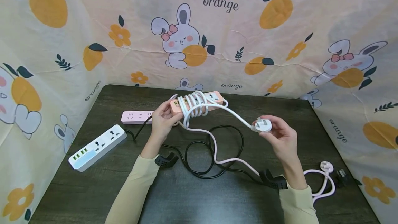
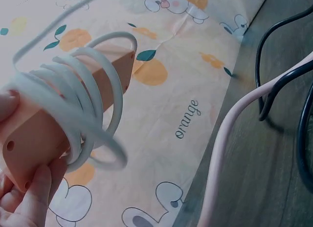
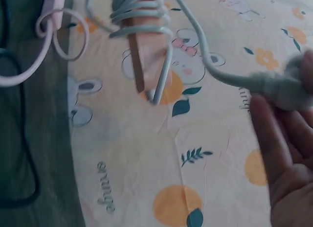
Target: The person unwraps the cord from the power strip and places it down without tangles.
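Observation:
An orange-pink power strip [image 1: 214,96] is held up over the table by my left hand [image 1: 164,117], which grips its near left end. Its white cord [image 1: 196,105] is wound round the strip's middle in several loops, also plain in the left wrist view, where the strip's underside [image 2: 39,139] shows. From the coil a length of cord runs right to a white plug [image 1: 262,124]. My right hand [image 1: 281,137] pinches this plug between thumb and fingers, off to the strip's right. In the right wrist view the plug [image 3: 283,87] is blurred.
A white power strip [image 1: 97,148] lies at the left, its black cord [image 1: 214,175] looped mid-table. Behind my left hand lies a pink power strip [image 1: 136,117]; a pale pink cord [image 1: 217,158] crosses the black one. At the right lie another white plug [image 1: 326,167] and a black plug [image 1: 341,176].

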